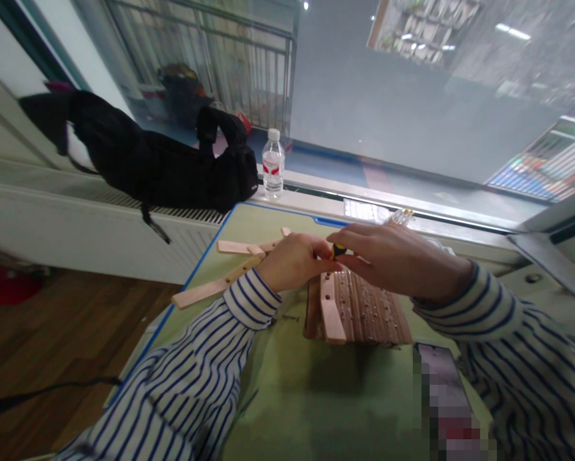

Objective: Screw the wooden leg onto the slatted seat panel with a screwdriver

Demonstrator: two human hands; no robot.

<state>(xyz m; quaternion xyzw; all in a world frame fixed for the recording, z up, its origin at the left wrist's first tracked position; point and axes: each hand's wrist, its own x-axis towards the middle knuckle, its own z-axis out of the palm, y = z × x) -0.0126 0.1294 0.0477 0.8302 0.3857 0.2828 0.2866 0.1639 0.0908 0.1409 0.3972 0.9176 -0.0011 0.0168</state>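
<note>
A small black-and-yellow screwdriver (337,251) is mostly hidden among my fingers. My right hand (388,259) pinches it from the right with thumb and fingers. From the left, my left hand (294,259) is closed in a pinch against its tip; what those fingers hold is hidden. Just below both hands, a pale wooden strip (334,320) with drilled holes lies along the left side of a ridged brown block (378,314) dotted with small shiny spots. More wooden strips (198,294), joined at angles, lie beside my left hand.
A greenish table (316,397) with a blue edge carries everything. A phone (444,378), partly pixelated, lies near my right sleeve. Behind are a water bottle (273,165) and a black bag (167,163) on the sill, with a clear packet (401,218) beyond my right hand.
</note>
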